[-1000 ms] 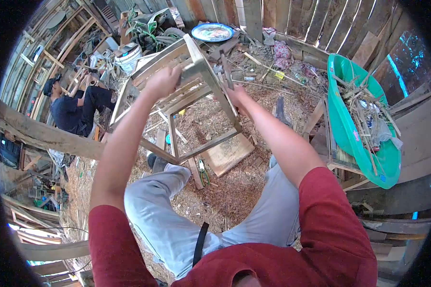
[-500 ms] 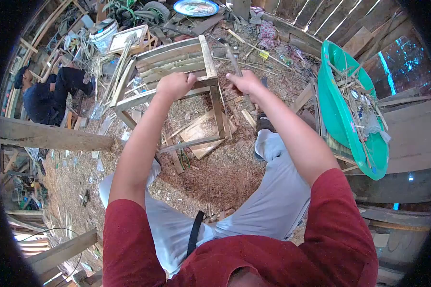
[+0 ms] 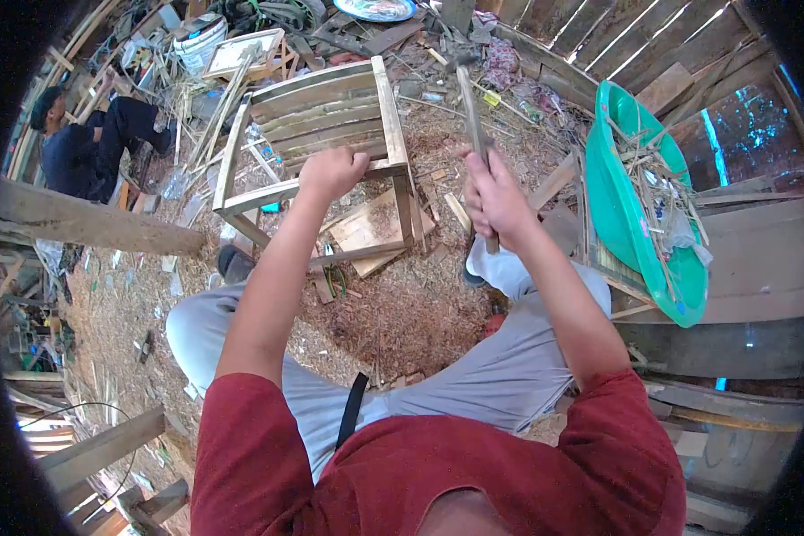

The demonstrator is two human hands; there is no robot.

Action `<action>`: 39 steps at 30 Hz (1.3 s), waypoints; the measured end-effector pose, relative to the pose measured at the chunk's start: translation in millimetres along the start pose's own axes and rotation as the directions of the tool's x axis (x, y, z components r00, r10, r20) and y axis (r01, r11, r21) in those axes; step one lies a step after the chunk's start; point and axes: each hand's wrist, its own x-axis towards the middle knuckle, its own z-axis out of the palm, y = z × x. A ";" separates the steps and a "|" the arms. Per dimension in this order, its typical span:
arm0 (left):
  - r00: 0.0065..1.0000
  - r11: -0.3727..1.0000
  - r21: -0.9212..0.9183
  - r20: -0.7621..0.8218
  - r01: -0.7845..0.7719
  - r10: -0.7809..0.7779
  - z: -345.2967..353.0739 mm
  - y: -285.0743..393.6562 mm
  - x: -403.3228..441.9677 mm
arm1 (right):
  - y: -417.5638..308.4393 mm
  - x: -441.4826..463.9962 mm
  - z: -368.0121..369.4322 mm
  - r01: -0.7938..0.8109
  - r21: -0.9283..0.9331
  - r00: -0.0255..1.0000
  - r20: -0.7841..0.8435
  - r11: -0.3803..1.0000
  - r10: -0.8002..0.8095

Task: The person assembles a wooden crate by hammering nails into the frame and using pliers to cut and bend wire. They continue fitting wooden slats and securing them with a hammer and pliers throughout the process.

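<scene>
A small wooden chair frame [image 3: 387, 112] with a slatted panel stands on the ground in front of me. My left hand [image 3: 332, 171] is closed over its near top rail, close to the right corner; whether a nail is between the fingers is hidden. Gripped in my right hand [image 3: 498, 198] is a hammer [image 3: 470, 107], its handle upright and its dark head at the top. The hammer is to the right of the chair frame, apart from it. Under the frame lie a flat board [image 3: 366, 234] and a green-handled tool [image 3: 335, 282], partly covered.
A green plastic basin [image 3: 639, 205] full of sticks and scraps leans at the right by the plank wall. Another person [image 3: 89, 147] sits at the far left behind a wooden beam [image 3: 98, 221]. Wood shavings and offcuts cover the ground. A white bucket [image 3: 201, 45] stands behind.
My right hand has moved right and down, swinging the hammer upright, away from the chair frame. The left hand stays on the rail. My view has shifted slightly, and my left knee has moved outward.
</scene>
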 end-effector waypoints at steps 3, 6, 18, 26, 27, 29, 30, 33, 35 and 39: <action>0.996 0.996 0.017 0.005 -0.089 0.089 20.0 -4.2 -23.1 | 46.4 -21.2 -3.7 -0.172 0.016 0.985 0.018 0.985 0.172; 0.981 0.978 0.082 0.036 -0.194 0.192 15.3 -0.4 -38.5 | 67.6 -58.0 14.8 -0.291 0.176 0.956 0.085 0.940 0.280; 0.998 0.998 -0.036 -0.033 0.043 -0.045 1.9 21.7 -56.1 | 102.6 -70.7 33.7 0.091 -0.232 0.993 -0.047 0.969 -0.105; 1.000 0.998 0.056 -0.014 -0.015 0.015 -0.9 33.0 -72.5 | 111.5 -72.0 28.4 0.073 -0.242 0.995 -0.048 0.967 -0.087; 0.998 0.995 0.085 -0.039 -0.049 0.053 4.2 34.3 -72.4 | 110.7 -74.4 27.3 0.034 -0.247 0.998 -0.049 0.968 -0.048; 0.996 0.995 0.087 -0.070 -0.045 0.051 12.0 38.1 -68.2 | 107.3 -79.0 24.0 -0.086 -0.237 0.996 -0.049 0.968 0.076; 0.997 0.998 0.056 -0.073 -0.004 0.009 13.5 42.1 -66.2 | 105.2 -80.0 22.9 -0.166 -0.223 0.986 -0.047 0.961 0.160; 0.998 1.000 0.012 -0.058 0.022 -0.021 17.8 42.9 -65.5 | 105.6 -81.9 20.6 -0.133 -0.229 0.989 -0.098 0.964 0.113; 0.998 1.000 0.017 -0.055 0.013 -0.012 19.0 40.5 -64.5 | 97.7 -79.0 13.2 -0.087 -0.304 0.993 -0.104 0.949 0.058; 0.997 1.000 0.025 -0.070 0.012 -0.010 17.9 40.5 -63.7 | 4.9 -97.3 33.0 0.158 -0.188 0.980 -0.092 0.970 -0.177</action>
